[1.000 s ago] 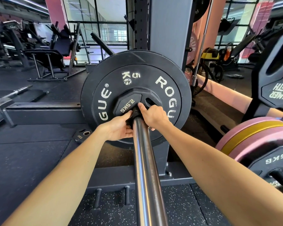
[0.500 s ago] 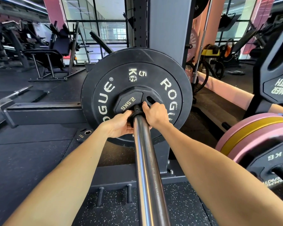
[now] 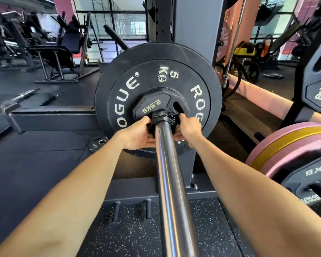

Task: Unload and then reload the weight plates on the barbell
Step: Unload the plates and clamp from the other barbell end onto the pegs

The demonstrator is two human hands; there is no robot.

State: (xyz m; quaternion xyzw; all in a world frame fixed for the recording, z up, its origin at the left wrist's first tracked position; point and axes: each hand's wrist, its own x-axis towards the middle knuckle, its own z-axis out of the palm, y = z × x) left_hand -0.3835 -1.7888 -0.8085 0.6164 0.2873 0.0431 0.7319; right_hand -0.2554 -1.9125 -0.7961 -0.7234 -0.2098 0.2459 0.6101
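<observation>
A steel barbell sleeve [image 3: 171, 182] runs away from me to a large black 5 kg Rogue plate [image 3: 126, 86]. In front of it on the sleeve sits a small black 2.5 kg plate [image 3: 152, 107]. A black collar [image 3: 160, 115] rings the bar against the small plate. My left hand [image 3: 137, 134] grips the collar's left side and my right hand [image 3: 188, 127] its right side. The fingers hide the collar's lower part.
A grey rack upright [image 3: 195, 25] stands behind the plates. Pink and yellow plates [image 3: 289, 145] with a black 15 kg plate hang on storage pegs at right. A small black plate [image 3: 98, 142] lies on the dark rubber floor at left. Gym machines [image 3: 63, 43] fill the background.
The plates have turned clockwise on the bar, so the lettering has shifted. My hands have slid slightly outward and the collar now shows between them.
</observation>
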